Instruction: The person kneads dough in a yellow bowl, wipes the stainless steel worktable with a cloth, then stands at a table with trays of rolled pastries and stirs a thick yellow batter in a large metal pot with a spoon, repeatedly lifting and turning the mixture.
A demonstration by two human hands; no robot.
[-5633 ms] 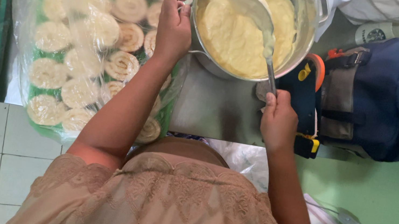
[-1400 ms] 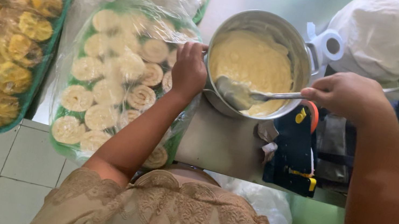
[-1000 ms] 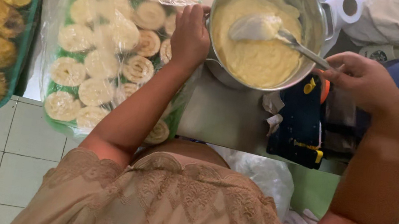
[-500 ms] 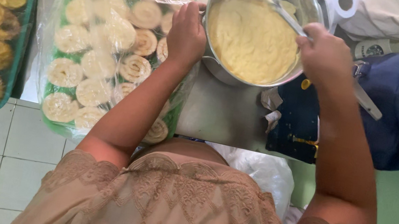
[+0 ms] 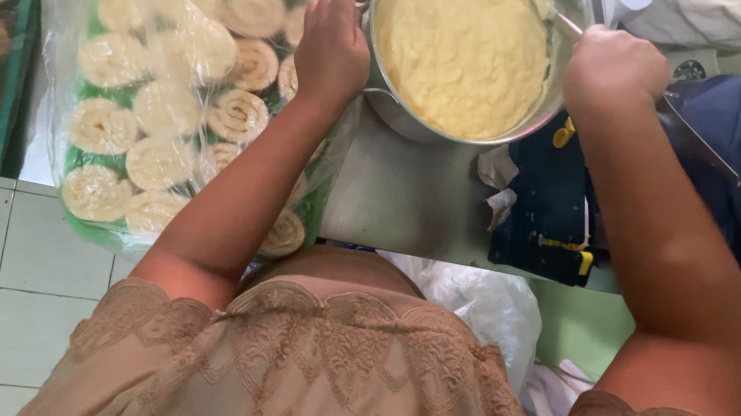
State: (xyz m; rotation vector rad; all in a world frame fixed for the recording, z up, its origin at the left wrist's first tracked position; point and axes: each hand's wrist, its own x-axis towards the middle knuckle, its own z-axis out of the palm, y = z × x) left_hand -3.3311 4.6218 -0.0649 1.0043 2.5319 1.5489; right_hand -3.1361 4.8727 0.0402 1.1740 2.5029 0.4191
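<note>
A metal pot (image 5: 395,113) full of thick pale yellow batter (image 5: 461,41) stands on the steel counter (image 5: 403,199). My left hand (image 5: 331,44) grips the pot's left rim and handle. My right hand (image 5: 610,70) is closed around the metal handle of a spoon (image 5: 565,23) at the pot's right rim; the spoon's bowl is sunk in the batter and hidden.
A green tray (image 5: 83,223) of round coiled dough pieces under clear plastic lies left of the pot. A second green tray (image 5: 3,103) of yellow fried pieces sits at the far left. A dark blue bag (image 5: 703,165) and white plastic bags lie to the right. Tiled floor below.
My right hand has swept the spoon from the pot's front up to its far right rim, stirring the batter. My left hand has stayed on the pot's rim.
</note>
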